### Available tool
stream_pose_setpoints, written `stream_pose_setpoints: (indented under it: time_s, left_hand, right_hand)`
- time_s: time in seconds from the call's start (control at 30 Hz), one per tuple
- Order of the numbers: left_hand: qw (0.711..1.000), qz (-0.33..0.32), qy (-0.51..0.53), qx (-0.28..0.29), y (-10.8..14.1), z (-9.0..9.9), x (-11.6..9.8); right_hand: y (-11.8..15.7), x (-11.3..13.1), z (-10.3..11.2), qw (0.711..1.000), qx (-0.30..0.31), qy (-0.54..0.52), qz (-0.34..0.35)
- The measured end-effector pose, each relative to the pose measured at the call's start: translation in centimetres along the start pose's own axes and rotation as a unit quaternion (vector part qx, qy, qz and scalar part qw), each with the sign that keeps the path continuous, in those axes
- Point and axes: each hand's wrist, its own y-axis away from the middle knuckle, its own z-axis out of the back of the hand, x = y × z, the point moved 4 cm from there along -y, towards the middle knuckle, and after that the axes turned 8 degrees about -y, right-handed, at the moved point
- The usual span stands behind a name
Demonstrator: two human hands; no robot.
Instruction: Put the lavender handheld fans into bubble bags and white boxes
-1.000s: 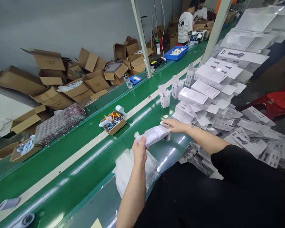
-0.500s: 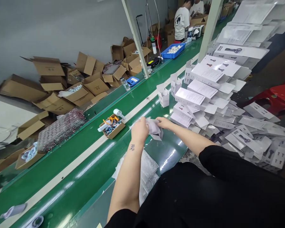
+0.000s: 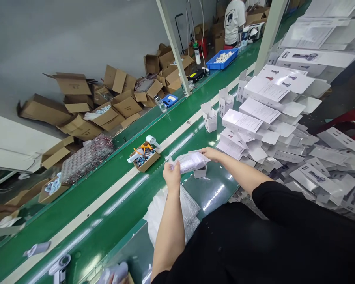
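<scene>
A bubble-wrapped package (image 3: 192, 162) is held level above the green conveyor. My left hand (image 3: 172, 175) pinches its left end, thumb on top. My right hand (image 3: 211, 154) has its fingers closed at the package's right end; the fingertips are partly hidden. Just behind and below the package is a small white box (image 3: 200, 172), mostly covered by it. Bubble-wrap bags (image 3: 187, 203) lie in a pile beside my left forearm.
Stacked white printed boxes (image 3: 262, 110) fill the right side. An open white box (image 3: 209, 118) stands on the conveyor (image 3: 118, 197). Left of my hands is a small carton (image 3: 148, 161) of parts. A handheld fan (image 3: 60, 268) lies lower left. A co-worker (image 3: 234, 21) is far back.
The bubble-wrapped package now lies stretched level between my hands, clearer to see. The view has shifted left, and a fan and grey items have come into sight at the lower left.
</scene>
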Motion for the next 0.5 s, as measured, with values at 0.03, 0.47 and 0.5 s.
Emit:
stream_pose_setpoints:
  time_s: [0.03, 0.47, 0.5]
  left_hand:
    - [0.999, -0.011, -0.049, -0.016, 0.2, -0.2, 0.3]
    - [0.881, -0.246, -0.348, 0.208, 4.2, -8.6, -3.1]
    - [0.873, -0.256, -0.347, 0.228, 4.5, -8.7, -2.5]
  right_hand:
    - [0.0, -0.1, 0.0, 1.000, 0.006, -0.006, -0.003]
    - [2.3, -3.1, 0.9, 0.990, 0.086, -0.099, 0.044]
    - [2.8, -4.2, 1.0, 0.989, 0.096, -0.098, 0.059]
